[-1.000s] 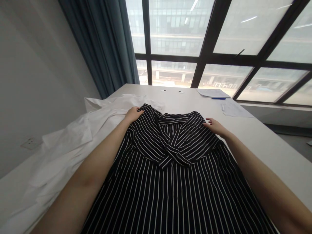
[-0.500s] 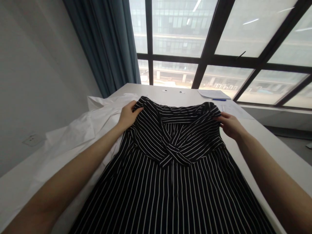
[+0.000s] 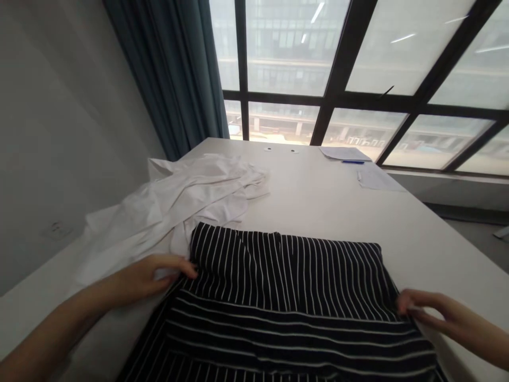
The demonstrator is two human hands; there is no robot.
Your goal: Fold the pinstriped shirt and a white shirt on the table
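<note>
A black garment with thin white stripes, which looks like a dress, lies on the table in front of me with its upper part folded back towards me. The knotted neckline is out of sight, and the lower end runs past the bottom of the view. My left hand is at its left edge, thumb and forefinger closing on the cloth there. At the right edge, my right hand, slightly blurred, pinches the fabric between thumb and fingers.
Crumpled white cloth is heaped on the table's left side, touching the striped garment. Papers and a blue pen lie far right on the white table. Behind stand a blue curtain and large windows.
The garment's top, held up by both shoulders before, has been folded down towards me. Both hands have come nearer and lower, now at the side edges.
</note>
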